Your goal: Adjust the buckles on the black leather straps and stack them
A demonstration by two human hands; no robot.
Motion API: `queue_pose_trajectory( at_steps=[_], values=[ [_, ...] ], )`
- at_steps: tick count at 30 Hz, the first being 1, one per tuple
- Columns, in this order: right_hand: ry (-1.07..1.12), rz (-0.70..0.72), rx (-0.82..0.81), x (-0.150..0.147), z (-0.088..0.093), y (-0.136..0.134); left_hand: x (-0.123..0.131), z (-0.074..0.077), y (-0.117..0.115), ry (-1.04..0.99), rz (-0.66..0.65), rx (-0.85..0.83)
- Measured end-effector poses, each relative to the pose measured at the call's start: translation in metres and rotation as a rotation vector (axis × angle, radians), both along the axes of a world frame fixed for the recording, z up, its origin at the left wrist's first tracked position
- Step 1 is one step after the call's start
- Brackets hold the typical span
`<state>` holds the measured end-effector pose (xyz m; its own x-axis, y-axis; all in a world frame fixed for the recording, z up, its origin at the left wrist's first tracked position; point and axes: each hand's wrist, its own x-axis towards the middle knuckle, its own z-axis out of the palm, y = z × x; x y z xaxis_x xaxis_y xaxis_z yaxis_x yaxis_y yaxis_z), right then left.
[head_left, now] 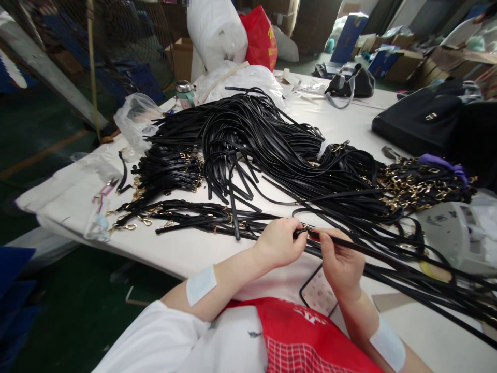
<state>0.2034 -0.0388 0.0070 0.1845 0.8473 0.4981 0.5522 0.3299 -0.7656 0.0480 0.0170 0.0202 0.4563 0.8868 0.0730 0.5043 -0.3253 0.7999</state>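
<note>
A long black strap (361, 243) runs from my right hand (344, 261) off toward the right edge. That hand pinches it near its end, thumb on top. Close beside it, my left hand (280, 242) is closed on the strap's end, where a small gold-coloured buckle (305, 228) shows between the fingers. The fingertips hide most of the buckle. Past my hands lies a big heap of black straps (256, 124). A row of short black straps with gold clips (171, 168) sits left of it, and several more straps with clasps (186, 210) lie along the front edge.
Gold chains and clips (423, 178) with a purple tie lie at the right, near a grey-white machine or dispenser (450, 233). A phone (319, 291) rests by my right wrist. Small scissors (104, 190), a flask (185, 95) and black bags (423, 114) are also on the table.
</note>
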Motion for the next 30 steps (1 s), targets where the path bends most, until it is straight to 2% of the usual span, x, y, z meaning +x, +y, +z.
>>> queue_pose_trajectory(
  at_steps=[3,6,8,11,16,22,26,30],
  values=[
    [0.131,-0.016,0.037,0.008,0.013,0.005,-0.005,0.004,0.003,-0.059,-0.027,-0.004],
    [0.353,0.111,-0.056,0.013,0.023,0.009,-0.009,0.003,0.004,-0.127,-0.038,0.000],
    [0.383,0.192,-0.096,0.015,0.025,0.011,-0.010,0.000,0.003,-0.167,-0.043,-0.008],
    [0.266,0.217,-0.121,0.019,0.024,0.014,-0.012,-0.005,0.001,-0.216,-0.038,0.012],
    [-0.074,0.270,-0.301,0.027,0.020,0.020,-0.016,-0.008,-0.002,-0.270,-0.055,0.077],
    [-0.282,0.374,-0.286,0.029,0.019,0.023,-0.014,-0.008,-0.001,-0.284,-0.102,0.076],
    [-0.329,0.379,-0.265,0.025,0.020,0.020,-0.011,-0.008,-0.002,-0.260,-0.143,0.082],
    [-0.259,0.363,-0.248,0.021,0.016,0.017,-0.010,-0.009,-0.004,-0.215,-0.156,0.180]
  ],
)
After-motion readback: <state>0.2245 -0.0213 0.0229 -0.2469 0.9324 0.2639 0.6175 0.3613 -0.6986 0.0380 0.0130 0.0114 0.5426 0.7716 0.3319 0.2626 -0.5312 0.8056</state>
